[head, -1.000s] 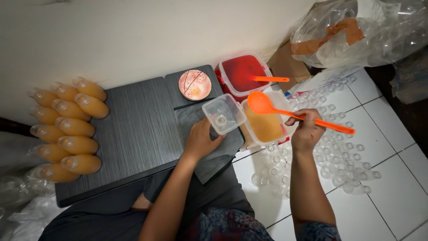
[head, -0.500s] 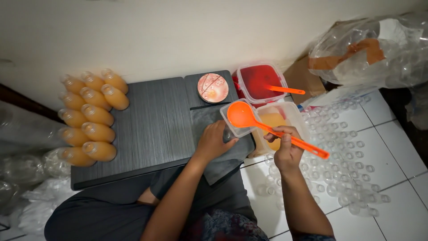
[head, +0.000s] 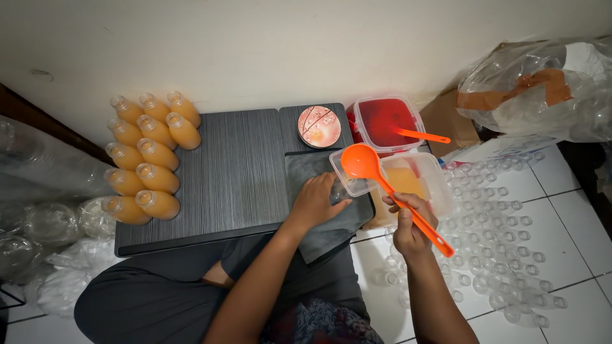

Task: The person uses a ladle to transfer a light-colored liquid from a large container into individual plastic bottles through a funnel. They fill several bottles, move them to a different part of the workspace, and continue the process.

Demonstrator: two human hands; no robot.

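Filled bottles [head: 148,156] of orange liquid, uncapped, stand in close rows at the left end of a low dark ribbed desk [head: 236,172] against the wall. A round patterned lid [head: 319,126] lies at the desk's back edge. The left hand [head: 314,202] is closed around a small clear square container [head: 347,175], steadying it on a dark cloth [head: 319,220] at the desk's right edge. The right hand [head: 408,226] grips the handle of an orange ladle [head: 382,181], its bowl poised over the container's mouth. Just right, on the floor, sit a tub of orange liquid [head: 414,181] and a red-filled tub [head: 386,121] with its own spoon. The mouth looks narrow beside the ladle bowl, so a hasty tilt could slop liquid over the cloth; a knock could topple the open bottles. Empty clear bottles [head: 503,255] crowd the tiles.
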